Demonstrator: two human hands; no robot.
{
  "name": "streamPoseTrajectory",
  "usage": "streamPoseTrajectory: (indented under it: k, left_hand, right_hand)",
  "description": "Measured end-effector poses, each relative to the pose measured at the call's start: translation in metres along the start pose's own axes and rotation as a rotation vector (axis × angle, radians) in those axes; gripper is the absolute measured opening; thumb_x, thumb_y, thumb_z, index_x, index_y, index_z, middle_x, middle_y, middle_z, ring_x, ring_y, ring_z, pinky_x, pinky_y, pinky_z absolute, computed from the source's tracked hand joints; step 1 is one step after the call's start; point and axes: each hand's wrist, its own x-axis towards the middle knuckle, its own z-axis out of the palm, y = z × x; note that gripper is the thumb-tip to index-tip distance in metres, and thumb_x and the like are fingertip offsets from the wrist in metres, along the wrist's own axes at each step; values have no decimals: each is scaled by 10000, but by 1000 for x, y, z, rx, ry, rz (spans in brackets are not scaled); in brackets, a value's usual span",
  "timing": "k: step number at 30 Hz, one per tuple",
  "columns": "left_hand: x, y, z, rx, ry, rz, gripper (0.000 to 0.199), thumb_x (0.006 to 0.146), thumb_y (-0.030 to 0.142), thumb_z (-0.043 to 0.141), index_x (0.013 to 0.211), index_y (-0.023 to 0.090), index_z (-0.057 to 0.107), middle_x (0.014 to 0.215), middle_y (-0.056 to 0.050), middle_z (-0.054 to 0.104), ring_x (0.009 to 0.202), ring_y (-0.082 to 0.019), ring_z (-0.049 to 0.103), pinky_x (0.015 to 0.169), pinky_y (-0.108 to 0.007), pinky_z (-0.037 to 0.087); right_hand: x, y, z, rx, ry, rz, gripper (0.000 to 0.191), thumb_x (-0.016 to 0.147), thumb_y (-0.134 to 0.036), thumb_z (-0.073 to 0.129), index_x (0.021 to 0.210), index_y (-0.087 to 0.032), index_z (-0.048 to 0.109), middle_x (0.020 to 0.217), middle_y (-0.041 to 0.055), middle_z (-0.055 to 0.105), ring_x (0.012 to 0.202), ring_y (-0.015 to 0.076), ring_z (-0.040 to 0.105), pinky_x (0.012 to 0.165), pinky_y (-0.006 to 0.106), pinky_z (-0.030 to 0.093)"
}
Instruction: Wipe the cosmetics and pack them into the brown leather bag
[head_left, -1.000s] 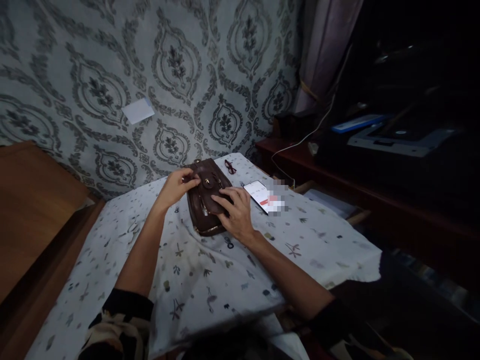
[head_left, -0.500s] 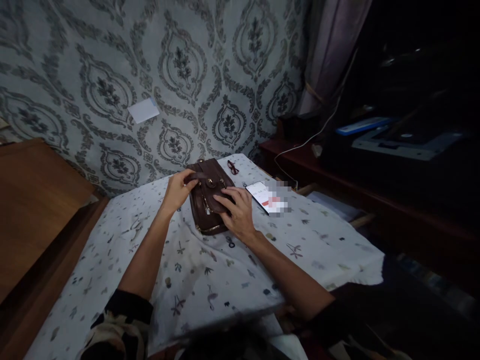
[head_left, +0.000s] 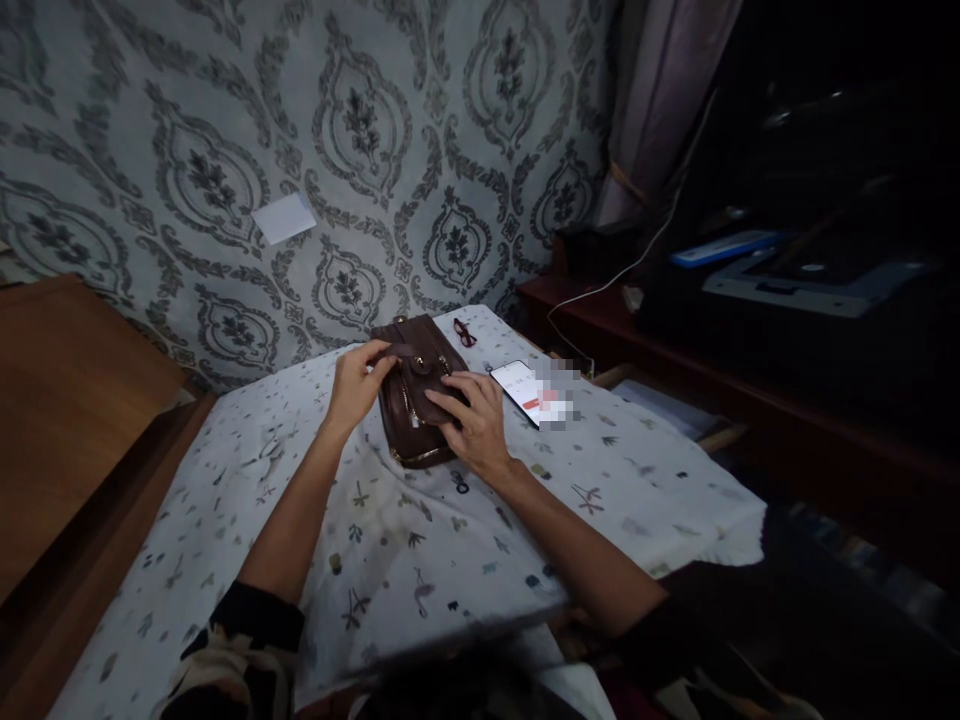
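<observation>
A dark brown handbag [head_left: 409, 435] with gold zips and a round clasp [head_left: 422, 366] lies flat on the cloth-covered table. At its left side, my left hand [head_left: 354, 388] pinches a short brown strap [head_left: 402, 350] near the clasp between thumb and fingers. My right hand [head_left: 480, 425] rests on the bag's right part, fingers stretched out and spread over the flap. Part of the bag's right edge is hidden under that hand.
A lit phone [head_left: 517, 383] lies right of the bag, with dark red glasses [head_left: 464, 333] behind it. White patterned cloth [head_left: 495, 580] covers the table. A patterned wall [head_left: 360, 200] rises behind; a wooden panel [head_left: 67, 400] stands left, and a dark red shelf [head_left: 570, 310] right.
The view has shifted very slightly. Both hands keep the same places on the bag, and nothing has been let go.
</observation>
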Motion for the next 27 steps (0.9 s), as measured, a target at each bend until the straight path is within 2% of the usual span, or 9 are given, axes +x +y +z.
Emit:
streamPoseTrajectory:
  k: [5, 19, 24, 27]
  left_hand:
    - [-5, 2, 1, -8, -20, -23, 216, 828, 297, 591, 911, 174, 748, 870, -31, 753, 831, -195, 648, 818, -295, 481]
    - [-7, 3, 2, -217, -76, -31, 194, 812, 350, 620, 817, 167, 684, 780, -8, 709, 763, -168, 631, 759, -265, 487]
    - [-5, 10, 7, -44, -63, 8, 170, 863, 340, 599, 862, 178, 650, 796, -3, 672, 750, -160, 598, 724, -262, 468]
    - [0, 19, 13, 104, -68, 77, 169, 807, 229, 661, 970, 185, 666, 900, -15, 694, 855, -186, 621, 801, -291, 477]
  right_hand:
    - [0, 1, 0, -12, -33, 24, 284, 864, -162, 624, 1082, -299, 745, 1146, 64, 684, 1155, 284, 572, 961, 490, 445]
    - [0, -1, 1, 1, 0, 20, 282, 883, -166, 600, 1112, -269, 730, 1148, 84, 683, 1154, 289, 565, 961, 480, 442]
    - [2, -7, -1, -12, 24, 52, 264, 873, -176, 600, 1107, -246, 702, 1135, 94, 646, 1117, 289, 551, 948, 463, 444]
    - [1, -10, -2, -50, 35, 133, 208, 849, -230, 647, 1055, -212, 662, 1046, 98, 626, 993, 284, 548, 868, 438, 452]
